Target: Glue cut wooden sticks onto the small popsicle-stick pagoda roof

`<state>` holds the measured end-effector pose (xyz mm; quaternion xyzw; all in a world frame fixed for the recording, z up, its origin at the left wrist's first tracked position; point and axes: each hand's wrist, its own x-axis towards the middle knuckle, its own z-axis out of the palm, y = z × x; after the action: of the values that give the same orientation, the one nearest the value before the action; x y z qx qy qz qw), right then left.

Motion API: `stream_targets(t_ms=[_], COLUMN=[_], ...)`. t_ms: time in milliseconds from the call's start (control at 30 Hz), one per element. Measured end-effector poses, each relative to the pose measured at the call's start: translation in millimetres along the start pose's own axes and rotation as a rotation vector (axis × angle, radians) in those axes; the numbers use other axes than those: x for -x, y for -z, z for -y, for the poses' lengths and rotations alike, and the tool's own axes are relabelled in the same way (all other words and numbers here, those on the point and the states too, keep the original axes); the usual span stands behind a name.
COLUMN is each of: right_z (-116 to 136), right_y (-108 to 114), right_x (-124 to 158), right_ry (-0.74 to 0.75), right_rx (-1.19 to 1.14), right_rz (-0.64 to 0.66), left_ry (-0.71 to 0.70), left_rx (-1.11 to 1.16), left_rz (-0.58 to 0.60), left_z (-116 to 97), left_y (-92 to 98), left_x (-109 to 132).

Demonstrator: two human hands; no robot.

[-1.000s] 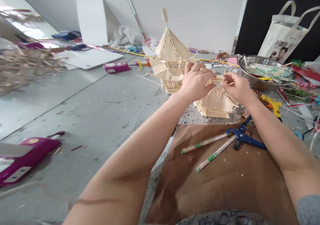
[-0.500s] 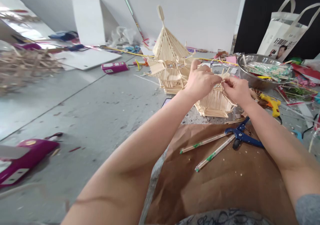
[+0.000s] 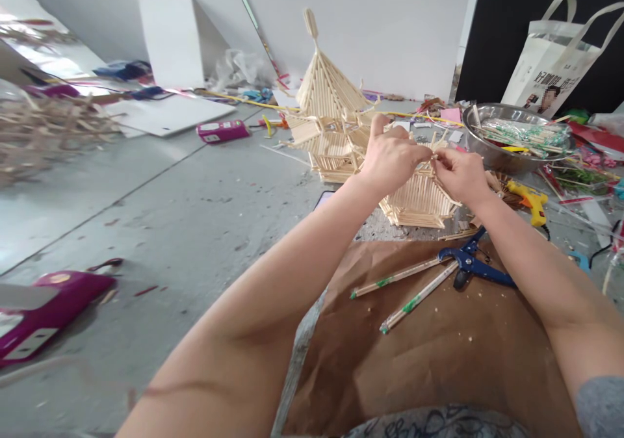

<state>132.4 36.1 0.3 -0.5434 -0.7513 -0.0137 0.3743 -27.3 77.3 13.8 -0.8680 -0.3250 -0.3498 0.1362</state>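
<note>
A small wooden-stick structure [image 3: 418, 201] with slatted sides stands in front of me, partly covered by my hands. At its top edge the fingertips of my left hand [image 3: 394, 158] are pinched together. Beside them my right hand [image 3: 458, 173] pinches at the same spot, its fingertips almost touching the left ones. What lies between the fingers is too small and covered to make out; it may be a stick end. Just behind on the left rises a taller stick pavilion [image 3: 329, 87] with a pointed roof, its right side hidden by my left hand.
Blue cutters [image 3: 470, 262] and two wrapped stick bundles [image 3: 419, 298] lie on brown paper [image 3: 390, 373]. At right are a yellow glue gun [image 3: 529, 201], a metal bowl [image 3: 487, 155] of packaged sticks and a white bag [image 3: 550, 67]. Magenta power strips [image 3: 221, 131] lie left.
Almost nothing differs. Both hands stay pinched at the top of the small stick structure, and the view has shifted very slightly.
</note>
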Motion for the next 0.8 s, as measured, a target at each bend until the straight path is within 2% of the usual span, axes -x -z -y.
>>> stream_targets(t_ms=[267,400,500,667,733,800], right_z=[1,-4,-15,-22,-18,-15], right_y=[1,2,9,34,42,45], right_x=[0,-2,0,24,38,51], right_ry=[0.007,-0.031,-0.115,-0.248,-0.293,-0.333], right_rx=[0.005,-0.082,-0.261,-0.446,-0.464,-0.484], right_rz=[-0.001,0.044,0.036,-0.131,-0.149,-0.127], left_ry=[0.009,0.023,0.036,0.215,0.239,0.203], left_rx=[0.009,0.002,0.033,0.084,0.120,0.193], left_rz=[0.028,0.060,-0.018,-0.253,-0.266,-0.209], left_z=[-2,-1,2,-7,-21,-38], left_y=[1.5,7.8,22.4,51.7,55.5,52.4], left_x=[-2,-3,5,31,39,47])
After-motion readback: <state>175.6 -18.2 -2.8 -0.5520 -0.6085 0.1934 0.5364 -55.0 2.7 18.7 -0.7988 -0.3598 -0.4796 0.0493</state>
